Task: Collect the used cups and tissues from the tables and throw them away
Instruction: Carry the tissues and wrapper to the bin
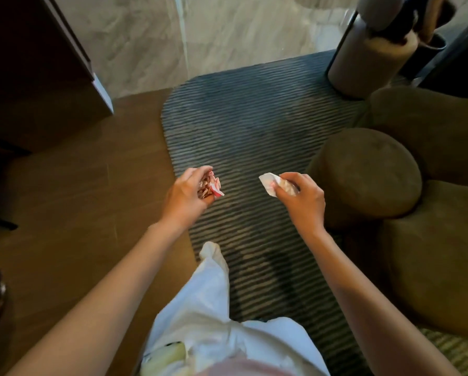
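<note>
The left hand has its fingers curled around a crushed red-and-white cup, with part of the cup sticking out toward 3 o'clock. The right hand pinches a white tissue between thumb and fingers, and a loose corner of it pokes out toward 9 o'clock. Both hands hang in the air over the striped rug, well apart from each other. No bin shows anywhere in view, so the rubbish probably has some way to travel.

The likeliest slip is the tissue: it is held only by a light pinch, and a swing of the arm could let it flutter down onto the rug. The cup looks crumpled and uneven, so any drops left inside could leak onto the wooden floor. The round stool at 3 o'clock sits near the right arm and could catch it on a turn.
</note>
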`<act>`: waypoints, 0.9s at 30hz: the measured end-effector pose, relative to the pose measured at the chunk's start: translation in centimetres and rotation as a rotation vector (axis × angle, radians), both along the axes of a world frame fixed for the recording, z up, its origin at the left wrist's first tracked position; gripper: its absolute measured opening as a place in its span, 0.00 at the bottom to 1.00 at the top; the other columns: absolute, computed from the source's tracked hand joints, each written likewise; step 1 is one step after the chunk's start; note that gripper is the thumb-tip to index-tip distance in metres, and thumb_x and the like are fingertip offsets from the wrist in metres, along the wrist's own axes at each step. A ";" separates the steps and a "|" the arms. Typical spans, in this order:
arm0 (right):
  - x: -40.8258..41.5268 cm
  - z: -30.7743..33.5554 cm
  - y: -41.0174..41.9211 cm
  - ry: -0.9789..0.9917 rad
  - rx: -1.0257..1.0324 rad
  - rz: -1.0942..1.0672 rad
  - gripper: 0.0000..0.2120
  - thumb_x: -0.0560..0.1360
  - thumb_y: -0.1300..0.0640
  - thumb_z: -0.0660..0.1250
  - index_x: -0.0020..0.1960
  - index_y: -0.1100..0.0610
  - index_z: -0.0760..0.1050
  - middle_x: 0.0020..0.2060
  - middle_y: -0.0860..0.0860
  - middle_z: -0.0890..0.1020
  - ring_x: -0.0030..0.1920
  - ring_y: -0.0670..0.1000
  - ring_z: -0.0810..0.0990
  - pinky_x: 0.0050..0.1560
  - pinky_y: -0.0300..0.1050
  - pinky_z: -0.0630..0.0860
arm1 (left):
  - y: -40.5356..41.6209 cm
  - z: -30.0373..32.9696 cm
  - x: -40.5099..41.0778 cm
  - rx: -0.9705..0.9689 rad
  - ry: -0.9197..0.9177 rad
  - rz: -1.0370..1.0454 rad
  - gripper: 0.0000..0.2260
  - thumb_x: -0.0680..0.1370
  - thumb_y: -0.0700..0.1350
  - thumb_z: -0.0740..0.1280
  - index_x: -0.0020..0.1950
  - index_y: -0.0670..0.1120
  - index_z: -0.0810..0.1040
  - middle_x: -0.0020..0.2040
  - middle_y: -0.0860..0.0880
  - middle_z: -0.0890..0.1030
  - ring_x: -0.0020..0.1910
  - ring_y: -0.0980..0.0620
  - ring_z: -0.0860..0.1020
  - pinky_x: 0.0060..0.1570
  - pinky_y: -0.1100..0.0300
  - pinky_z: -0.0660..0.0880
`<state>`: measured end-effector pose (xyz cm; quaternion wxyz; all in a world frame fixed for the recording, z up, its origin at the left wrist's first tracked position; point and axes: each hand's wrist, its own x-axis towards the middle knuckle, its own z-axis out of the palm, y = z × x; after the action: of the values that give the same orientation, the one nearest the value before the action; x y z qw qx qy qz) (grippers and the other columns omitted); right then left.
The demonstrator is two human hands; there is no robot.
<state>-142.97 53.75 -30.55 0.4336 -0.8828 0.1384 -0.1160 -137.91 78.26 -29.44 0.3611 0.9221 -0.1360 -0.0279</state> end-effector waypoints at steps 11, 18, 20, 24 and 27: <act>27.3 -0.1 -3.8 -0.013 0.002 -0.097 0.09 0.73 0.51 0.71 0.51 0.52 0.81 0.46 0.46 0.81 0.47 0.44 0.78 0.44 0.44 0.77 | -4.3 0.4 30.3 0.049 0.033 -0.107 0.26 0.70 0.47 0.75 0.67 0.48 0.72 0.61 0.48 0.76 0.60 0.47 0.75 0.55 0.48 0.74; 46.9 -1.4 -9.5 0.022 -0.064 -0.105 0.12 0.72 0.53 0.73 0.52 0.57 0.81 0.48 0.53 0.82 0.46 0.50 0.80 0.40 0.38 0.73 | -9.5 -0.8 48.8 0.055 0.049 -0.064 0.24 0.71 0.48 0.74 0.65 0.48 0.74 0.60 0.49 0.77 0.57 0.49 0.76 0.53 0.50 0.75; 52.1 -0.8 -11.1 0.028 -0.042 -0.105 0.12 0.72 0.53 0.73 0.52 0.57 0.81 0.48 0.53 0.82 0.46 0.50 0.80 0.42 0.41 0.76 | -11.3 -0.7 53.8 0.045 0.072 -0.058 0.23 0.71 0.47 0.74 0.65 0.48 0.74 0.59 0.49 0.77 0.56 0.49 0.77 0.53 0.50 0.75; 62.1 0.5 -13.3 0.042 -0.015 -0.074 0.12 0.72 0.54 0.73 0.53 0.57 0.81 0.49 0.52 0.82 0.47 0.50 0.80 0.45 0.45 0.78 | -14.1 -0.2 63.3 0.042 0.064 -0.030 0.24 0.71 0.46 0.75 0.65 0.49 0.74 0.59 0.48 0.77 0.57 0.48 0.77 0.54 0.47 0.75; 69.6 0.4 -14.9 0.039 0.009 -0.064 0.11 0.72 0.54 0.73 0.53 0.56 0.81 0.49 0.51 0.82 0.47 0.49 0.80 0.46 0.44 0.77 | -15.8 -0.1 70.3 0.015 0.086 -0.011 0.23 0.70 0.45 0.75 0.64 0.49 0.74 0.59 0.48 0.77 0.56 0.47 0.77 0.54 0.47 0.75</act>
<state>-73.35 38.88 -30.16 0.4308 -0.8781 0.1754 -0.1120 -67.61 62.47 -29.57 0.3596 0.9220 -0.1251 -0.0702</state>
